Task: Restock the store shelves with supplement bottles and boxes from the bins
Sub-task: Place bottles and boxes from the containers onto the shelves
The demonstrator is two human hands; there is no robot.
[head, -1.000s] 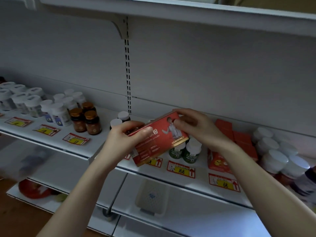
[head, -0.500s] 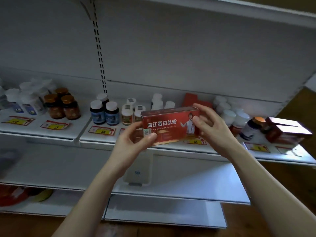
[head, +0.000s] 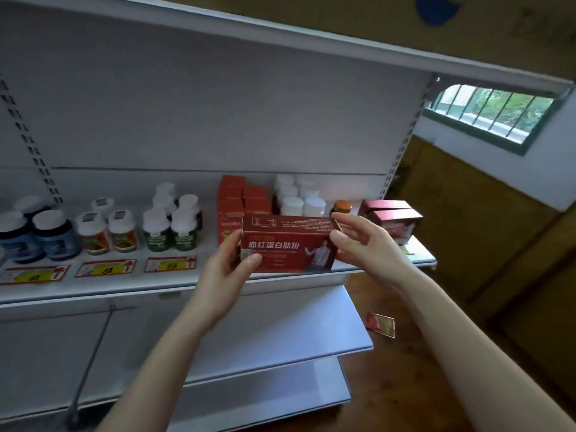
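White shelving unit (head: 218, 120) fills most of the view, bare back panel on top. Wood-panelled wall (head: 498, 229) to its right, barred window (head: 489, 115) high up. Two lower shelves (head: 280, 332) carry nothing visible.

Stocked shelf (head: 93, 291) runs across mid-frame. Left to right on it:
- dark blue bottles (head: 37, 235)
- orange-label bottles (head: 106, 232), white caps
- green-label bottles (head: 170, 229), white caps
- stack of orange-red boxes (head: 240, 194)
- white-capped bottles (head: 296, 198), several rows deep
- one orange-capped bottle (head: 342, 207)
- two dark red boxes (head: 392, 219) side by side at the right end

Both bare forearms come up from the bottom edge. Red box (head: 286, 247) is held level between them, in the air in front of the stocked shelf, covering part of the orange-red stack and the white-capped bottles. Long side horizontal, front face with white characters and a printed figure towards the camera, top face visible.

Left grip (head: 227, 269): grasping the box's left end, thumb on the front face, fingers hidden behind.
Right grip (head: 371, 244): pinching the box's right end, thumb on the front corner, fingers laid along the top rear edge.

Price tags (head: 106, 268), red and yellow, sit on the shelf front under the bottle groups. Numbers blurred.

Small red sachet (head: 381, 324) lies on the wooden floor (head: 405, 369), just right of the lower shelves.
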